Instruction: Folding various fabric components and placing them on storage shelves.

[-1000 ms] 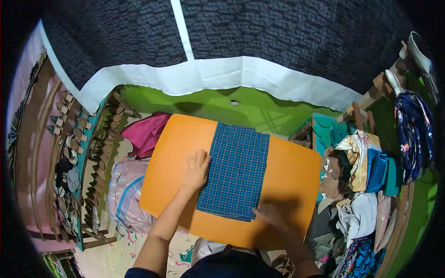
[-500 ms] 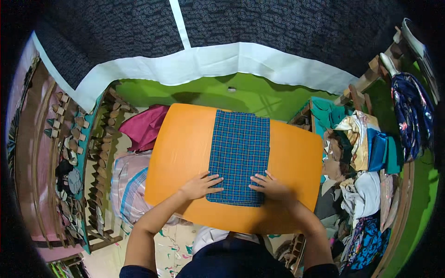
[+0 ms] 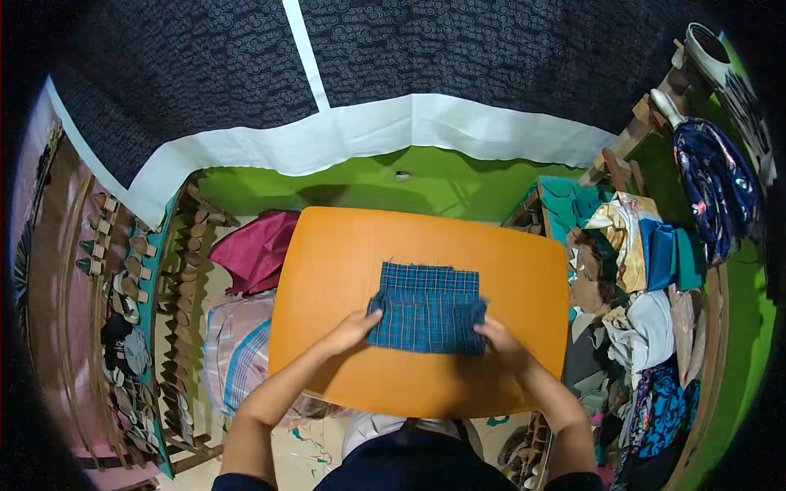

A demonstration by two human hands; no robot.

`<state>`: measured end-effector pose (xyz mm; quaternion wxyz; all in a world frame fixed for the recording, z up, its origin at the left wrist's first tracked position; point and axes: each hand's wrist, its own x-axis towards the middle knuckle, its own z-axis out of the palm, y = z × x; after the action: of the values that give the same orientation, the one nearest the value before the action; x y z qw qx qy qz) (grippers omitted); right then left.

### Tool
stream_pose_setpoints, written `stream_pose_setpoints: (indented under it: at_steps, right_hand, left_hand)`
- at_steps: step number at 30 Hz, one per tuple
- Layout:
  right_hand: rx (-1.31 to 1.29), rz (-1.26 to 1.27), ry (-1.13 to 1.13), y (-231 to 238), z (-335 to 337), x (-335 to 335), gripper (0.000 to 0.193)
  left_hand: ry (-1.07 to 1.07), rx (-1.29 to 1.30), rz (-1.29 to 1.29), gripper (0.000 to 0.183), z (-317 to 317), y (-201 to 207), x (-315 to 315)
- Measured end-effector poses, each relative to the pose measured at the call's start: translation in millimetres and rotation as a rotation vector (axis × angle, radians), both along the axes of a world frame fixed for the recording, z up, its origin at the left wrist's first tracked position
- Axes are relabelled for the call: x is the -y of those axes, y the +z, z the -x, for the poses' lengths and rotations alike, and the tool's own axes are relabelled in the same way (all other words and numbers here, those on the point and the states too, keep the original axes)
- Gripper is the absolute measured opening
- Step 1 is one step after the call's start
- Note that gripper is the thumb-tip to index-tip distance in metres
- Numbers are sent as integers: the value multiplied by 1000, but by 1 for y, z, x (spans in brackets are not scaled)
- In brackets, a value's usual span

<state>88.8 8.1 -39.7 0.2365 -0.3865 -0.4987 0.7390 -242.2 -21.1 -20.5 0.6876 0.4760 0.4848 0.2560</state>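
Observation:
A blue-green checked cloth (image 3: 430, 319) lies on the orange table (image 3: 327, 245). Its near part is lifted and doubled back over the far part, whose frayed edge lies flat beyond the fold. My left hand (image 3: 359, 325) pinches the cloth at its left side, thumb on top. At the opposite side my right hand (image 3: 496, 335) grips the other edge between thumb and fingers, slightly blurred. The fingertips of both hands are partly hidden under the fabric.
Left of the table are a magenta cloth (image 3: 255, 250), a pale plaid bundle (image 3: 237, 344) and a rack of shoes (image 3: 182, 303). Piled garments and cloth (image 3: 639, 344) crowd the right side. Dark curtain fabric with a white border (image 3: 360, 135) hangs at the far side, before a green wall (image 3: 393, 184).
Both hands lay flat on the spread cloth; now they grip its sides. The near part has been folded away from me, the cloth is shorter, and its far edge sits closer.

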Motion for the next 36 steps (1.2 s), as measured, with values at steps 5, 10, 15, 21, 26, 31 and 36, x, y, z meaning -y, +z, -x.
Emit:
stream_pose_setpoints:
  at_steps: [5,10,15,21,26,31,36]
  right_hand:
    - [-80,251,-356,-10,24,-19,34]
    - [152,-86,-463,-51,26,-22,31]
    - [687,-128,-540,-45,26,-33,37]
    - [1030,-1084,-328,-20,88,-4,45]
    - [1285,-1079,-209,-48,84,6,48]
    - [1300,-516,-578,-54,68,-2,68]
    - [538,-146,-680,-71,40,-8,63]
  left_hand:
    - [387,149,125,42,-22,-8,-37]
    - [413,15,-289,48,-26,-70,-45]
    - [397,-508,-340,45,-44,-49,-41]
    - [-72,-1067,-1027,48,-63,-40,-11]
    - [-141,-1120,-925,49,-55,-64,-4]
    - [-139,-1149,-874,52,-48,-65,2]
    - [-275,-1075,-1032,55,-35,-69,-16]
